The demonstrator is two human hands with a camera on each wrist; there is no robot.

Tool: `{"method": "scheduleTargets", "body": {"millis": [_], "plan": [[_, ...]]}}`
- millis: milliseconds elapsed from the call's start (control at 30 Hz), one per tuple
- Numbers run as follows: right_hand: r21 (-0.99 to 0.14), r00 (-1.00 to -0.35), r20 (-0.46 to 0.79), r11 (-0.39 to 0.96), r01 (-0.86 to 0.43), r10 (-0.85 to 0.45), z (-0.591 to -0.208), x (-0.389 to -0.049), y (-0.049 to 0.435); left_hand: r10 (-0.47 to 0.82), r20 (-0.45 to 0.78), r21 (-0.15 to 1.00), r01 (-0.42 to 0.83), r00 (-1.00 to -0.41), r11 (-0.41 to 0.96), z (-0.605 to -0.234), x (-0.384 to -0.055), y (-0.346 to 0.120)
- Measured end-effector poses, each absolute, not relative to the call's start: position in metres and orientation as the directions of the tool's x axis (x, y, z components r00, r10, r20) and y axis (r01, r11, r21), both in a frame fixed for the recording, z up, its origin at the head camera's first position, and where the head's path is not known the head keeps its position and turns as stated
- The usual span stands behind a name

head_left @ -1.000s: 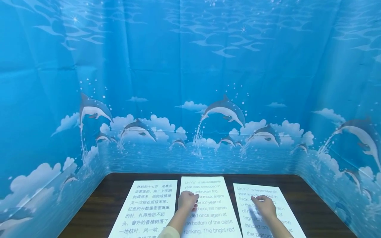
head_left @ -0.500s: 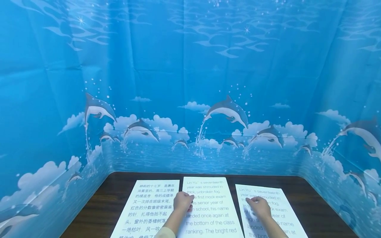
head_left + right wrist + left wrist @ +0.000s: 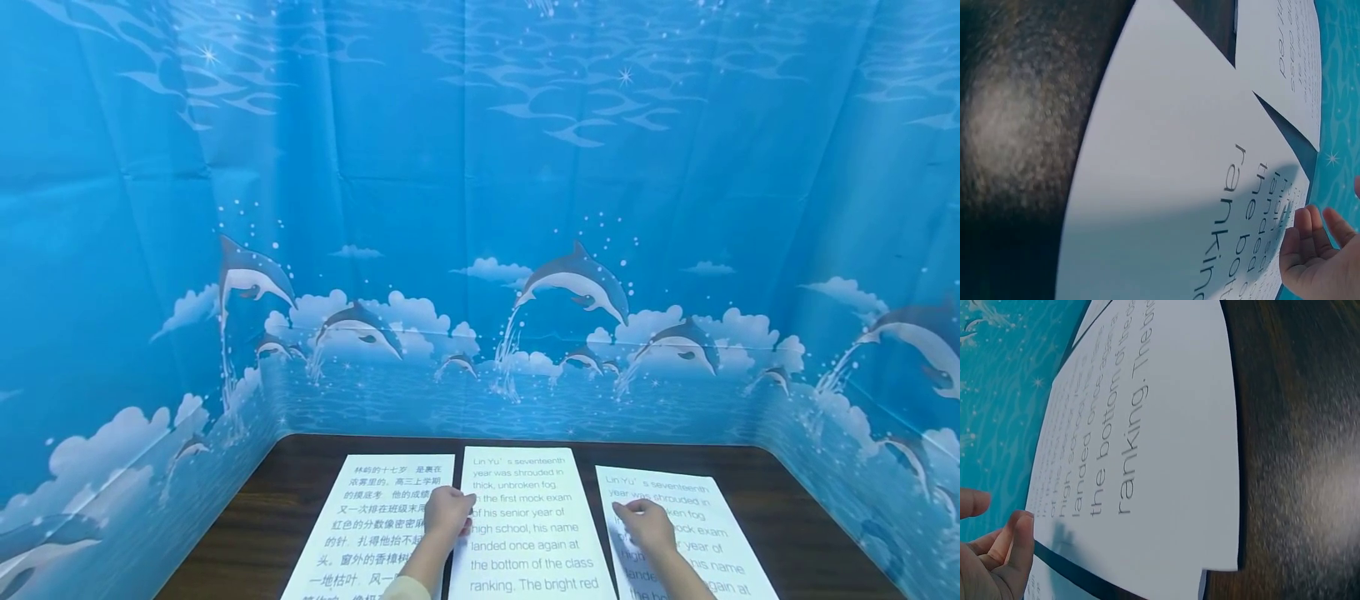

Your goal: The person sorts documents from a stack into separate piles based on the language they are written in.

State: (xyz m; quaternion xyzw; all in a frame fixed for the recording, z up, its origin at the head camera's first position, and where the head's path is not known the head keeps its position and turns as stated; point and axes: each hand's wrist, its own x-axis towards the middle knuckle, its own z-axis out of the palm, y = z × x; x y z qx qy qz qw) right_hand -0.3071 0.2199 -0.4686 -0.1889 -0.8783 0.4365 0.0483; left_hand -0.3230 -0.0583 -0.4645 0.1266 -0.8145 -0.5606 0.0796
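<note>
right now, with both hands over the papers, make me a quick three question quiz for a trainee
1. How many printed sheets show side by side on the dark table in the head view?

2. True or false: the left sheet is printed with Chinese characters.

3. In the head view, which sheet does the right hand overlap?
A. left
B. middle
C. right

Key:
1. Three.
2. True.
3. C, the right sheet.
</note>
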Motion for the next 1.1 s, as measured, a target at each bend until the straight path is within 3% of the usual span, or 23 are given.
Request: {"method": "scheduleTargets", "body": {"millis": [667, 1100], "plan": [[-0.792, -0.940, -0.097, 0.546, 0.272, 0.328, -0.473, -0.306, 0.208, -0.341, 0.030, 0.886, -0.133, -0.940, 0.445, -0.474, -0.323, -0.074], [-0.796, -0.935, -0.109, 0.534, 0.285, 0.336, -0.477, -0.310, 0.199, -0.373, -0.021, 0.872, -0.200, -0.927, 0.447, -0.479, -0.323, -0.073]]}}
